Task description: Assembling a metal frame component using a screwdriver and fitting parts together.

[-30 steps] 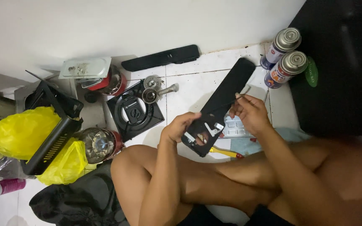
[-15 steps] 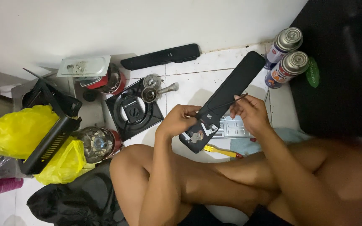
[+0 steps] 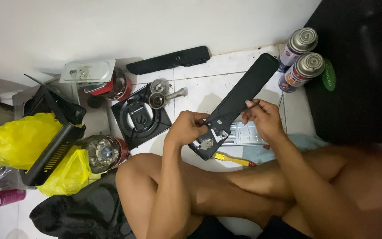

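Note:
I sit cross-legged on a white tiled floor. My left hand grips the near end of a long black stove panel, where small metal parts show on its inner side. My right hand pinches a thin dark wire or rod that runs across the panel toward my left hand. The panel slants up and away toward two gas canisters. A ribbed metal plate lies on the floor under the panel, and a yellow-handled tool lies beside my knee.
Two gas canisters stand by a black surface at the right. A second black strip lies by the wall. A square black burner plate, burner heads, yellow bags, a black grille tray and a black bag crowd the left.
The panel has risen a little and its far end now points closer to the canisters. My right hand has shifted along it, now pinching the thin wire.

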